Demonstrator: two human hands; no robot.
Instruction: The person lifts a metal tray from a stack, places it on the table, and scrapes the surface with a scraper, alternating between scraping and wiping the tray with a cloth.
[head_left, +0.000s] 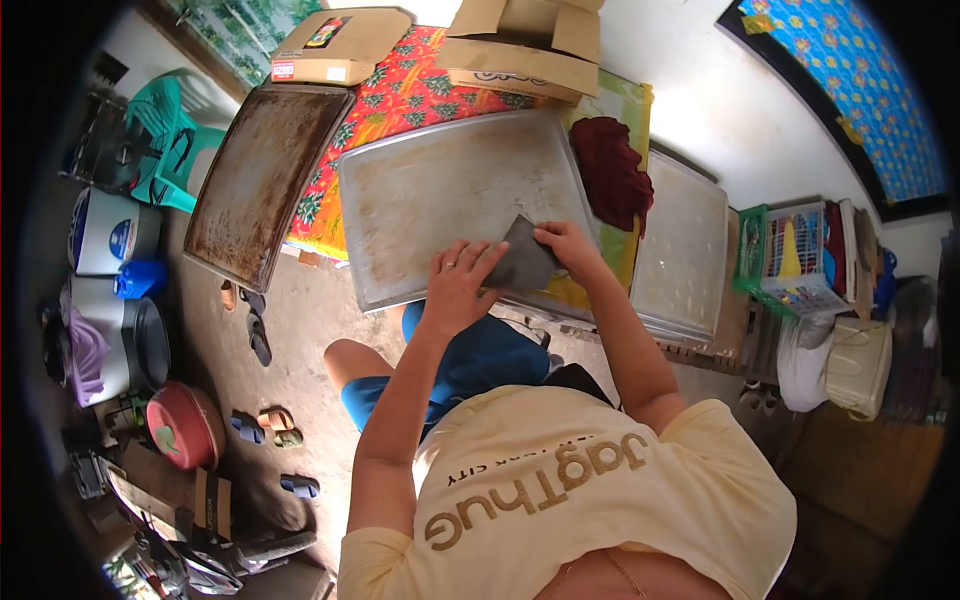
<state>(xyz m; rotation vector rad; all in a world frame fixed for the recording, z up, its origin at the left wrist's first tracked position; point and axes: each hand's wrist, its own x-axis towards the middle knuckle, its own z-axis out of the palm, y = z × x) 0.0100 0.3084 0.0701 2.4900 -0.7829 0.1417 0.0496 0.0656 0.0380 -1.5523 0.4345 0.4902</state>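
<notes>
A dark grey square sheet that looks like sandpaper (523,262) is between my hands, over the near right part of a metal baking tray (450,185). My left hand (462,283), with a ring on one finger, grips the sheet's left edge between fingers and thumb. On the sheet's upper right edge, my right hand (572,250) pinches with thumb and fingers. Light brown stains mark the tray's dull grey surface. A dark red cloth (612,172) lies bunched just beyond the tray's right rim.
A rusty brown tray (262,180) leans left of the table; other metal trays (680,250) lie at right. Cardboard boxes (525,55) stand on the red patterned tablecloth (420,75). A green chair (170,140) is at left, slippers (258,338) on the floor, a plastic basket (795,265) at far right.
</notes>
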